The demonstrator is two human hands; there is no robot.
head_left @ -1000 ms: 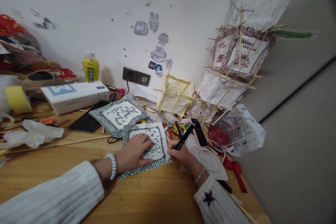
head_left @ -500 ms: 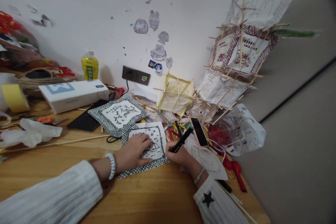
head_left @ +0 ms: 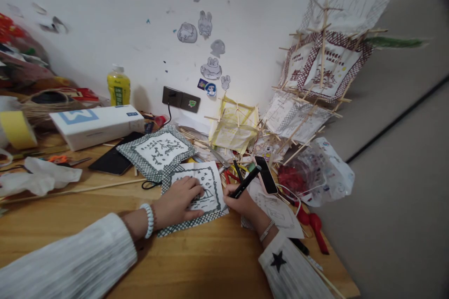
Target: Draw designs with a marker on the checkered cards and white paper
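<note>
My left hand [head_left: 180, 200] lies flat with its fingers spread over a white sheet of paper [head_left: 213, 177]. Dark line drawings fill the middle of this sheet, and a crosshatched border runs along its left and lower sides. In my right hand [head_left: 240, 201] a black marker [head_left: 247, 182] is gripped, its rear end slanting up to the right. The marker's tip is hidden by my fingers at the sheet's right edge. A second drawn sheet [head_left: 157, 149] with a full crosshatched border lies just behind. Under my right wrist is another paper with faint line drawing [head_left: 280, 217].
A phone [head_left: 265, 175] leans among pens and thin sticks behind my right hand. Stick-framed paper lanterns [head_left: 234, 124] stand at the back and right. A white box [head_left: 98, 126], yellow bottle [head_left: 118, 86], scissors [head_left: 66, 161] and tape roll [head_left: 17, 130] are on the left.
My right hand with the marker has shifted slightly right along the sheet's edge, and the marker leans a little lower. My left hand stays in place on the paper.
</note>
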